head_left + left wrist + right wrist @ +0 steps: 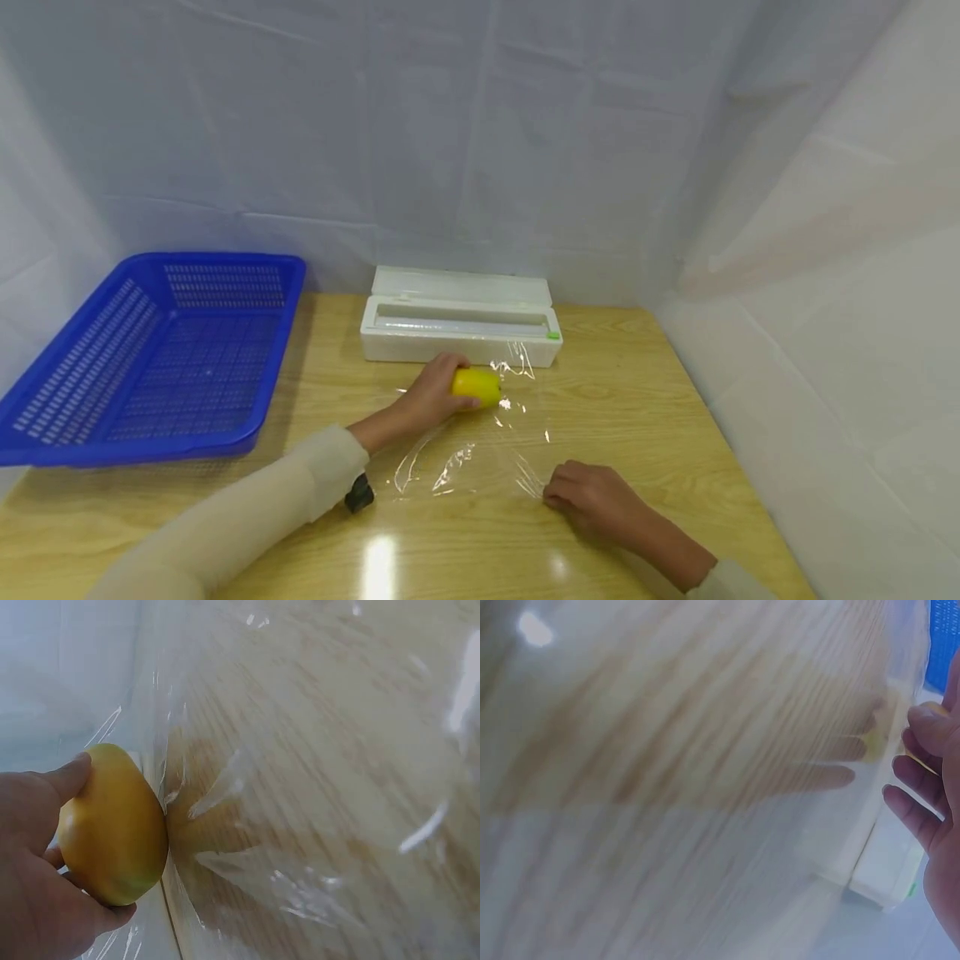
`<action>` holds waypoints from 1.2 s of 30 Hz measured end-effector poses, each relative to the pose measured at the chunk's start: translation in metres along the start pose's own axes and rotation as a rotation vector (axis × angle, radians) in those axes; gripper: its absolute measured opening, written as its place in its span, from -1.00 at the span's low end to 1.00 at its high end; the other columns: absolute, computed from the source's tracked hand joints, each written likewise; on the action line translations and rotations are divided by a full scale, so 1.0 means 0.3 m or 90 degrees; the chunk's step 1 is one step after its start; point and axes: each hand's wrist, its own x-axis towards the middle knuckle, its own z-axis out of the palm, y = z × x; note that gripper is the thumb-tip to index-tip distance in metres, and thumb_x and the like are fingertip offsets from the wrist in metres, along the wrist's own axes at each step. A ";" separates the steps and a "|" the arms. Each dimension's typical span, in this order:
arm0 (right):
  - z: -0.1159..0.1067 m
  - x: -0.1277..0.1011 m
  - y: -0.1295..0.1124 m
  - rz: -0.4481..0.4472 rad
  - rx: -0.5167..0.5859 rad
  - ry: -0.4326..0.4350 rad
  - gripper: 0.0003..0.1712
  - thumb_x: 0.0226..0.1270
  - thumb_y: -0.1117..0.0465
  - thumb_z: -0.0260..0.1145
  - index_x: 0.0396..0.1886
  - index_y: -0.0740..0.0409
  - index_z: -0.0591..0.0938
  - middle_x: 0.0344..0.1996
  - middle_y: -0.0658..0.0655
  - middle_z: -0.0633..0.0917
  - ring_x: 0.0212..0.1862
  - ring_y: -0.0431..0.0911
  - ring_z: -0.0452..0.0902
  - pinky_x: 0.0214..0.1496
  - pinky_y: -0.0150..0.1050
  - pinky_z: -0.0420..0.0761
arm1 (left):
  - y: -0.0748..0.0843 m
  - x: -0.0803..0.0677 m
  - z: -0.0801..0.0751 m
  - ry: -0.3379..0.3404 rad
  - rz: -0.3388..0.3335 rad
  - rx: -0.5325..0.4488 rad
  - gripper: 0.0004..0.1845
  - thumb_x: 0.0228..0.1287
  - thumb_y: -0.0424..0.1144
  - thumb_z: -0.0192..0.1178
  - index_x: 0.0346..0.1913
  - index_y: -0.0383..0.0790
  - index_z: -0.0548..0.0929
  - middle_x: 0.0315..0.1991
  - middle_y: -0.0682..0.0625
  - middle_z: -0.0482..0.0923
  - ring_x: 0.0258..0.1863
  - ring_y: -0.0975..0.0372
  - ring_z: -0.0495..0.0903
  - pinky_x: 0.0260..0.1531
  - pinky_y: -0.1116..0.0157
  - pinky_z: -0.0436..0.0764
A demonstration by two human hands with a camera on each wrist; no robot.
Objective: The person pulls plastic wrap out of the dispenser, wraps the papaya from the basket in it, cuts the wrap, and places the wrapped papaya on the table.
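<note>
A yellow mango (477,387) is held in my left hand (433,393), just in front of the white cling film box. In the left wrist view the thumb and fingers curl round the mango (116,825), its lower side close to or touching the film. Clear cling film (457,467) stretches from the box toward me over the table, creased and shiny. At its near right corner, my right hand (596,502) pinches the film, and creases run into the fingertips. In the right wrist view the thumb and index finger meet while the other fingers spread.
The white cling film box (461,346) stands at the back with its lid raised and a green slider at its right end. A blue plastic basket (258,433) sits on the left. White sheeting (465,167) hangs behind and beside the wooden table (645,375).
</note>
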 end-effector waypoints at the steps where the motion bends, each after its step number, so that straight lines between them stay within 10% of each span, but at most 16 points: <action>1: 0.000 0.002 0.000 0.001 -0.001 -0.001 -0.83 0.14 0.25 0.53 -0.33 -0.08 0.71 -0.38 -0.18 0.63 -0.36 -0.30 0.53 -0.35 -0.51 0.56 | 0.001 -0.002 0.000 0.000 0.003 0.002 -0.29 0.17 -0.15 0.49 0.29 -0.38 0.42 0.24 -0.25 0.42 0.14 -0.01 0.44 0.24 0.02 0.47; 21: -0.013 0.022 -0.004 0.030 0.018 -0.015 -0.81 0.11 0.29 0.56 -0.35 -0.05 0.73 -0.38 -0.17 0.65 -0.33 -0.32 0.56 -0.32 -0.49 0.59 | 0.018 -0.051 -0.043 0.000 0.036 0.043 -0.27 0.23 -0.11 0.44 0.43 -0.16 0.41 0.41 -0.20 0.31 0.40 -0.10 0.28 0.39 -0.14 0.34; 36: 0.004 -0.001 0.018 0.036 0.047 0.025 -0.82 0.09 0.29 0.55 -0.33 -0.01 0.74 -0.35 -0.17 0.68 -0.30 -0.30 0.60 -0.21 -0.53 0.62 | 0.008 -0.423 -0.171 -0.015 0.010 0.122 -0.57 0.22 -0.11 0.43 0.11 -0.17 0.66 0.10 -0.04 0.64 0.03 0.07 0.64 0.04 0.04 0.65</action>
